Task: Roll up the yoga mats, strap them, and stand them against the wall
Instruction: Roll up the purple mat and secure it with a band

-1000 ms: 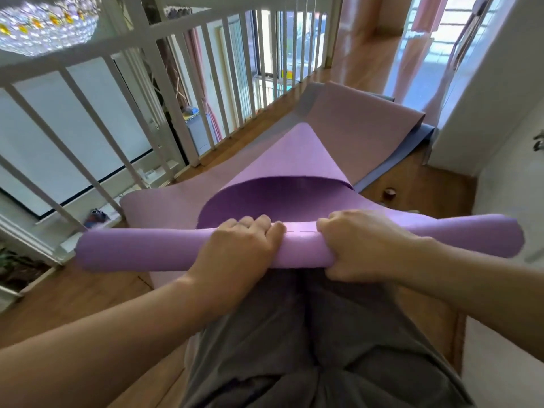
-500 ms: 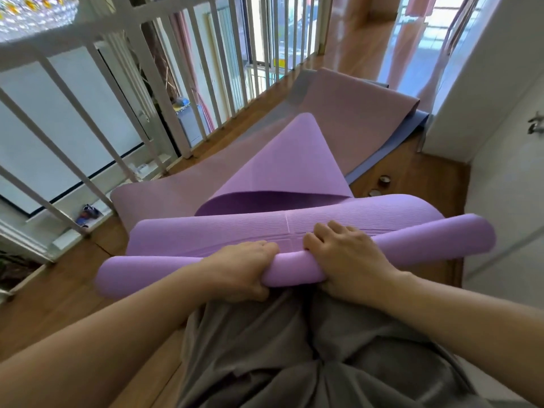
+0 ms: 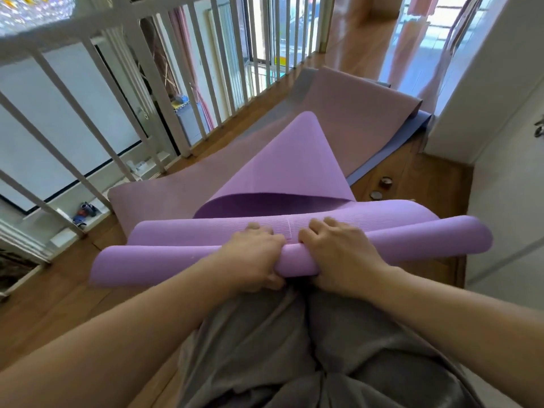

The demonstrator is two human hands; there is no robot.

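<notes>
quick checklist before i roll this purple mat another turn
1. Grip: left hand and right hand both hold the purple mat roll near its middle: ok.
2. Roll ends even: the right end looks fatter, but the lens may distort it: cannot tell.
3. Loose length flat ahead: it is folded back over itself: not ok.
4. Small round objects off the mat: they sit on the floor beside it: ok.
5. Strap at hand: none plainly seen: cannot tell.
</notes>
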